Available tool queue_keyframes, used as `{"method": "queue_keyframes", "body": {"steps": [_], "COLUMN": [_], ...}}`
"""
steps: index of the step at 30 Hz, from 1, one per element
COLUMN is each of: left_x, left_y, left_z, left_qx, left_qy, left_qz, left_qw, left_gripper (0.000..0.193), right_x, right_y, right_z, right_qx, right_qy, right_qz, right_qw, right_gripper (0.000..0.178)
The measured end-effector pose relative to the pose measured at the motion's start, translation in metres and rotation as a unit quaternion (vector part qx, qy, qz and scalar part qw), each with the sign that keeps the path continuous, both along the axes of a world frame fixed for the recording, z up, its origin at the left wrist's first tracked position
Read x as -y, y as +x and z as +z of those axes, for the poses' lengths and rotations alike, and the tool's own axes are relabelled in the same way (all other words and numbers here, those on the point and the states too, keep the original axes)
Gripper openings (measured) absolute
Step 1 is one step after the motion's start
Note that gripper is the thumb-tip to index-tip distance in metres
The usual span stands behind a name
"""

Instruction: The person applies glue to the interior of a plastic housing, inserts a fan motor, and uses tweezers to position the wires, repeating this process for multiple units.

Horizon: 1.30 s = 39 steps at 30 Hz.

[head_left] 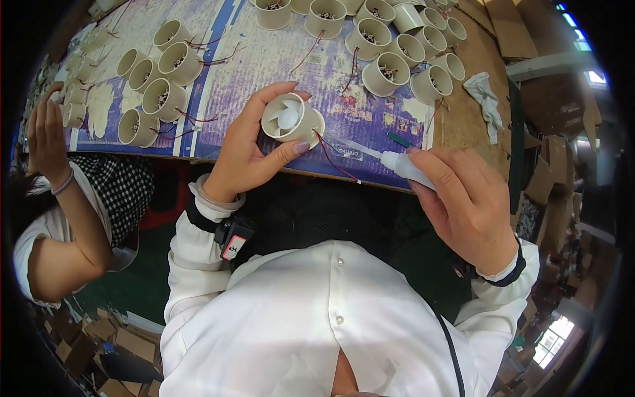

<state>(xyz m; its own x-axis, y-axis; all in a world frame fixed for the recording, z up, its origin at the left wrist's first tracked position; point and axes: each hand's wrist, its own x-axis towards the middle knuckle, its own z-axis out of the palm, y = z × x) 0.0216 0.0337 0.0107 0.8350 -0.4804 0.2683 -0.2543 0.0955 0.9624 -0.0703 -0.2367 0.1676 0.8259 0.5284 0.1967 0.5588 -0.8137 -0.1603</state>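
Observation:
My left hand (254, 142) is closed round a cream cylindrical fan housing (309, 127), tilted so its open end shows a white bladed fan wheel (289, 118) inside. Red and dark wires (333, 159) trail from the housing's lower side to a small white plug hanging at the table edge. In my right hand (460, 198) is a white squeeze bottle (405, 167) with a long thin nozzle (357, 147), which points left toward the housing and the wires. Whether the nozzle tip touches anything, I cannot tell. A green stick-like tool (399, 139) lies on the table just beyond the bottle.
Several similar cream housings with wires, such as one upright cup (385, 74), stand at the back right; another group (164, 99) is at the left. A white cloth (485, 102) lies on the right edge. Beside me, another person's hand (47, 132) is raised near more housings.

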Motion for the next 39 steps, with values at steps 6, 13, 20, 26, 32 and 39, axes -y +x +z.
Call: {"method": "queue_keyframes", "body": {"steps": [6, 13, 20, 26, 32, 39], "left_x": [-0.001, -0.002, -0.01, -0.02, -0.027, -0.035], "left_y": [0.001, 0.002, 0.0, -0.004, -0.004, -0.003], "left_z": [-0.002, -0.001, 0.016, 0.019, 0.013, 0.02], "left_qx": [0.003, 0.01, -0.078, -0.101, -0.072, 0.245], "left_qy": [0.003, 0.018, -0.044, -0.087, -0.054, 0.312], "left_qz": [0.002, 0.005, -0.055, -0.047, -0.031, 0.116], "left_qw": [1.0, 1.0, 0.994, 0.99, 0.995, 0.911], "left_gripper": [0.069, 0.066, 0.065, 0.057, 0.06, 0.059], "right_x": [0.014, 0.037, 0.062, 0.045, 0.034, 0.034], "right_y": [-0.01, -0.044, -0.049, -0.041, -0.037, -0.042], "right_z": [-0.031, -0.103, -0.145, -0.146, -0.147, -0.147], "right_qx": [-0.005, -0.195, -0.248, -0.251, -0.249, -0.252], "right_qy": [0.058, 0.505, 0.812, 0.826, 0.805, 0.788], "right_qz": [-0.044, -0.258, -0.099, -0.078, -0.093, -0.105], "right_qw": [0.997, 0.8, 0.518, 0.499, 0.53, 0.553], "right_gripper": [0.045, 0.037, 0.051, 0.053, 0.054, 0.054]}}
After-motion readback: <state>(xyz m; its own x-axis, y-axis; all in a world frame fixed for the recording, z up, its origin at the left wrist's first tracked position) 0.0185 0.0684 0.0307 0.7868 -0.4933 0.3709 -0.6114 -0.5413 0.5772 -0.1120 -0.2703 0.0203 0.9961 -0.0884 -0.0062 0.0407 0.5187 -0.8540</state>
